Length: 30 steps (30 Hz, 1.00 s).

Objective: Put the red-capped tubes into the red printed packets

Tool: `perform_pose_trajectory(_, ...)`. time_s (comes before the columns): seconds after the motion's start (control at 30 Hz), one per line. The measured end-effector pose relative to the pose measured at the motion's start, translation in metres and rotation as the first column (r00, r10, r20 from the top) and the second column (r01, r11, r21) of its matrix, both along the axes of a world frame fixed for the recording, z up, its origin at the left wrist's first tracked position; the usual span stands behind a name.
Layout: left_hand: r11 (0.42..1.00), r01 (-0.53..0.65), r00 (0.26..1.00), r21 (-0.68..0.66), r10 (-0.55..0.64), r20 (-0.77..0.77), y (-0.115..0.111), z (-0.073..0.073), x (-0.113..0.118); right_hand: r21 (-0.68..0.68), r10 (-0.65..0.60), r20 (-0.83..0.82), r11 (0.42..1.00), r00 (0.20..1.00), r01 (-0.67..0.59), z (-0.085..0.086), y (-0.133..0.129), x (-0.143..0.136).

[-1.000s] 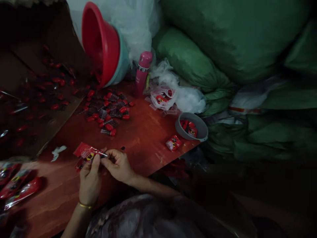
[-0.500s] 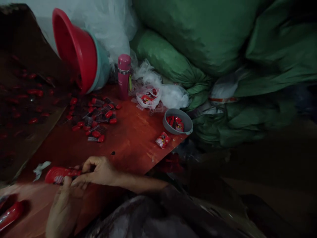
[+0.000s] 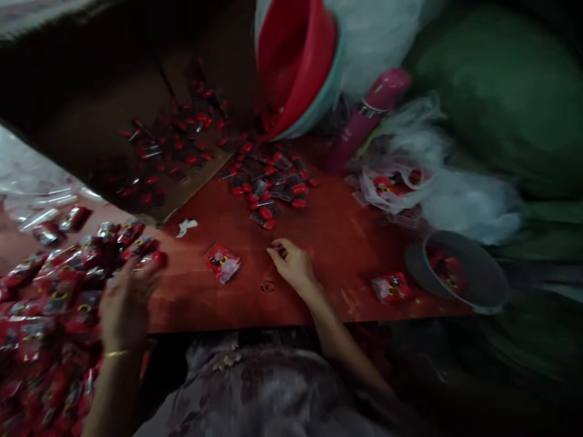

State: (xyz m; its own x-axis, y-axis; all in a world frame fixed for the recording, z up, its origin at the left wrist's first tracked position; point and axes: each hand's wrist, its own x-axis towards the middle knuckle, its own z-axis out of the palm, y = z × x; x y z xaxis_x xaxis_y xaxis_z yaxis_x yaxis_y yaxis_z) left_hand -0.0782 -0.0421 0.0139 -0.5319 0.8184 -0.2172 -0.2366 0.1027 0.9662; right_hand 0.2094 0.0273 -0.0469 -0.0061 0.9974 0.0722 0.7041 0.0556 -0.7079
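My left hand (image 3: 126, 300), blurred by motion, is at the right side of a heap of red wrapped packets (image 3: 59, 303). Its fingertips are beside a glossy red packet (image 3: 153, 261); whether they grip it is unclear. My right hand (image 3: 291, 264) is low over the red tabletop (image 3: 182, 303), fingers loosely curled and a dark gap between thumb and fingers, with nothing visible in it. Just beyond it are small clear containers with red caps (image 3: 273, 182). A flat red printed packet (image 3: 223, 262) and a thin ring-like band (image 3: 267, 286) lie between my hands.
A cardboard box (image 3: 195, 188) holds more red-capped pieces at the back left. Nested red and teal basins (image 3: 314, 73) lean behind, beside a pink bottle (image 3: 364, 118). To the right are a plastic bag (image 3: 392, 188), a red packet (image 3: 392, 287) and a gray bowl (image 3: 492, 282).
The view has swung left. My hands have parted, and the red packet they both held is no longer between them. My left hand is now at the heap, my right nearer the capped containers.
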Motion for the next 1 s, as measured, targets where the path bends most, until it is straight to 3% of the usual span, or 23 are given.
perform_pose_trajectory(0.03,1.0,-0.03,0.997,-0.006,0.03,-0.068,0.008,-0.005,0.014,0.012,0.016,0.027,1.0,1.0,-0.016,0.002,0.0,-0.002)
perform_pose_trajectory(0.07,0.999,0.026,0.972,-0.029,-0.033,-0.234,0.016,-0.011,0.027,0.024,0.033,0.051,0.999,0.998,-0.035,0.005,0.0,-0.005)
perform_pose_trajectory(0.1,0.984,0.17,0.912,-0.058,-0.18,-0.369,0.023,-0.016,0.039,0.034,0.055,0.072,0.998,0.996,-0.058,0.007,-0.001,-0.008)
perform_pose_trajectory(0.2,0.927,0.352,0.641,-0.128,-0.339,-0.689,0.04,-0.032,0.061,0.045,0.118,0.1,0.991,0.988,-0.123,0.011,-0.004,-0.015)
perform_pose_trajectory(0.33,0.861,0.337,0.251,-0.38,-0.471,-0.845,0.048,-0.047,0.066,0.002,0.164,0.086,0.986,0.983,-0.165,0.009,-0.007,-0.015)
perform_pose_trajectory(0.43,0.85,0.272,0.095,-0.45,-0.489,-0.867,0.048,-0.05,0.064,-0.011,0.176,0.071,0.984,0.982,-0.175,0.008,-0.008,-0.017)
perform_pose_trajectory(0.53,0.838,0.294,0.083,-0.46,-0.502,-0.861,0.047,-0.05,0.061,0.012,0.209,0.046,0.978,0.977,-0.21,0.008,-0.009,-0.023)
perform_pose_trajectory(0.77,0.848,0.312,0.146,-0.429,-0.489,-0.86,0.05,-0.058,0.056,0.024,0.262,0.042,0.964,0.964,-0.263,0.005,-0.015,-0.031)
perform_pose_trajectory(0.9,0.87,0.353,0.213,-0.345,-0.434,-0.875,0.053,-0.061,0.055,0.037,0.245,-0.135,0.97,0.96,-0.242,0.006,-0.016,-0.037)
perform_pose_trajectory(1.0,0.901,0.355,0.309,-0.25,-0.366,-0.878,0.049,-0.053,0.06,-0.012,0.18,-0.341,0.98,0.923,-0.196,0.006,-0.016,-0.049)
